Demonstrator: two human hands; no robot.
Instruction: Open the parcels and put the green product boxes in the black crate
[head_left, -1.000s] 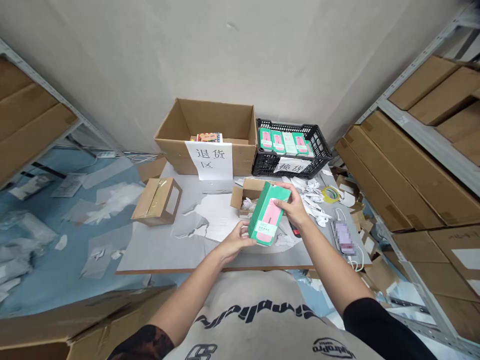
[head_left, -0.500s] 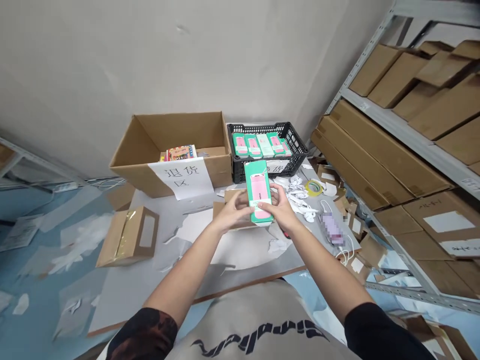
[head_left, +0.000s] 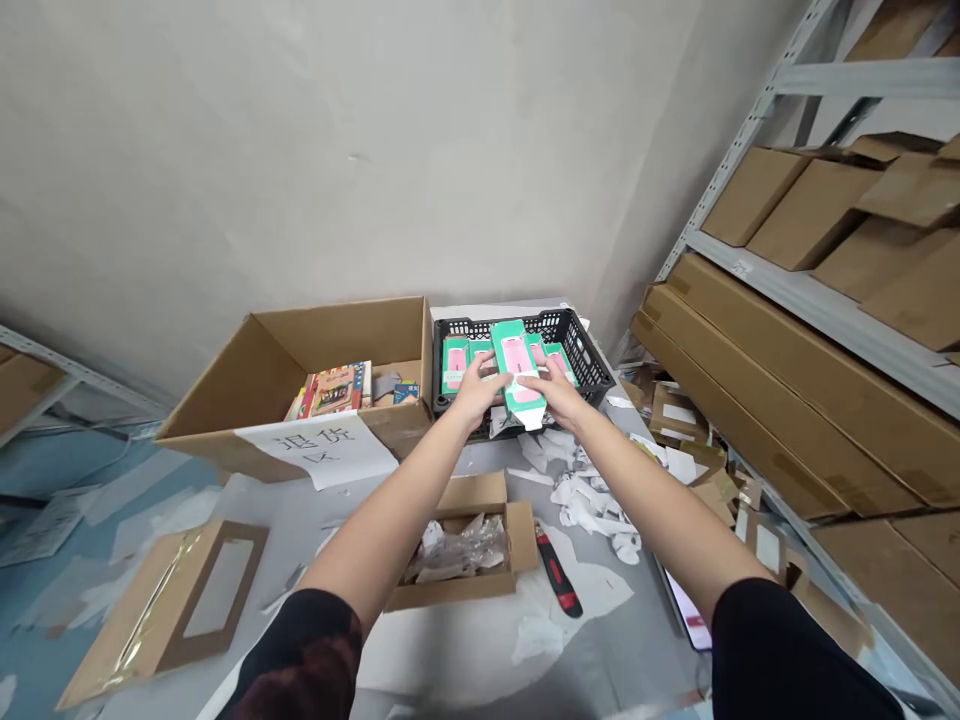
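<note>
Slantwise, green box (head_left: 514,368) (long axis forward)

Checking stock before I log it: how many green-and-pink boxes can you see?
5: one green-and-pink box held between the left hand and right hand, four in the black crate behind. More may be hidden behind the hands.

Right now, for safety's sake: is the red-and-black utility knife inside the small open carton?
No, the utility knife lies outside, just to the right of the small open carton.
</note>
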